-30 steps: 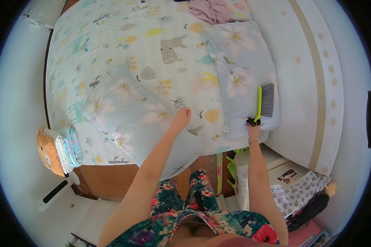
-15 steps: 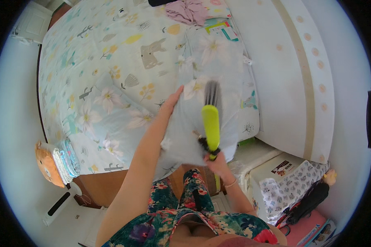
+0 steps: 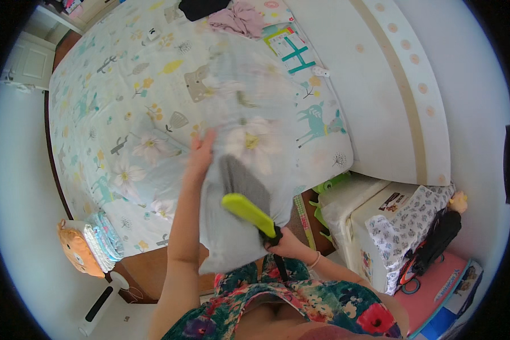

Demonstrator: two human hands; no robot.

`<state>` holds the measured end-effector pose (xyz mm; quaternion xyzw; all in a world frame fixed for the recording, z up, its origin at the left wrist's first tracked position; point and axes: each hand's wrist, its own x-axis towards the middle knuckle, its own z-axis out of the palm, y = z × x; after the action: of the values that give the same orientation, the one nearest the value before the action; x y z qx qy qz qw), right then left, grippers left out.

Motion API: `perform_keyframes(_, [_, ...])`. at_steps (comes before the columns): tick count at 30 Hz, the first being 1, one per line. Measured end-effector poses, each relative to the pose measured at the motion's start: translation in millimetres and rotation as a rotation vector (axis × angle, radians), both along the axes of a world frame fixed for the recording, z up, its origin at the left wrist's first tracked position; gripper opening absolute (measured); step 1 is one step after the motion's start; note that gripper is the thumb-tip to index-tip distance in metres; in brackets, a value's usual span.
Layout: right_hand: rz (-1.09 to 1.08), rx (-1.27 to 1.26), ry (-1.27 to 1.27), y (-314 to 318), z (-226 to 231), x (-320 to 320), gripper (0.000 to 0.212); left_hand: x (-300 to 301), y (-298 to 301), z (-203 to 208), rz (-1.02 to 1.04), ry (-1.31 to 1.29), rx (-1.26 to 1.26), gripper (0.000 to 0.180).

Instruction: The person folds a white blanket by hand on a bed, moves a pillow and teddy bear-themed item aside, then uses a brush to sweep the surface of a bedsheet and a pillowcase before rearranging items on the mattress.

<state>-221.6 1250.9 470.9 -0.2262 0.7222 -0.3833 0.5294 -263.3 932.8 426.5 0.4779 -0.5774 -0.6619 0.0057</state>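
Fingers (image 3: 282, 241) of my right hand are gripping the lime-green plastic brush (image 3: 245, 195) against the pale floral pillow (image 3: 249, 141) my left hand (image 3: 201, 152) is propping above the bed (image 3: 119, 96), so sweeping downward probably comes next.

open bedsheet (image 3: 113, 96) left of lifted pillow (image 3: 238, 170), clothes pile (image 3: 238, 17) at far edge, headboard (image 3: 379, 96) blocking right
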Motion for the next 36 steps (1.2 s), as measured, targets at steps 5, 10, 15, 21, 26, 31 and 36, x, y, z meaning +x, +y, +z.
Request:
perform_keyframes(5, [0.210, -0.046, 0.025, -46, 33, 41, 0.028, 151, -53, 55, 0.512, 0.251, -0.038, 0.047])
perform_keyframes(10, [0.252, -0.183, 0.002, -90, 12, 116, 0.030, 324, -79, 33, 0.750, 0.240, 0.211, 0.049])
perform_keyframes(15, [0.318, 0.015, 0.057, -124, -57, 164, 0.032, 436, -78, -63, 0.943, 0.133, 0.304, 0.048])
perform_keyframes(21, [0.468, 0.011, 0.189, -143, -49, 119, 0.033, 473, -73, -128, 0.912, -0.117, 0.275, 0.046])
perform_keyframes(26, [0.290, 0.043, 0.450, -114, -64, 66, 0.036, 467, -73, -146, 0.558, -0.494, -0.170, 0.044])
perform_keyframes(31, [0.129, 0.258, 0.677, -92, -130, -25, 0.033, 340, -72, -70, 0.115, -0.784, -1.039, 0.036])
perform_keyframes(36, [0.115, 0.448, 0.839, -88, -225, -121, 0.025, 188, -79, -96, 0.282, 0.142, -0.620, 0.028])
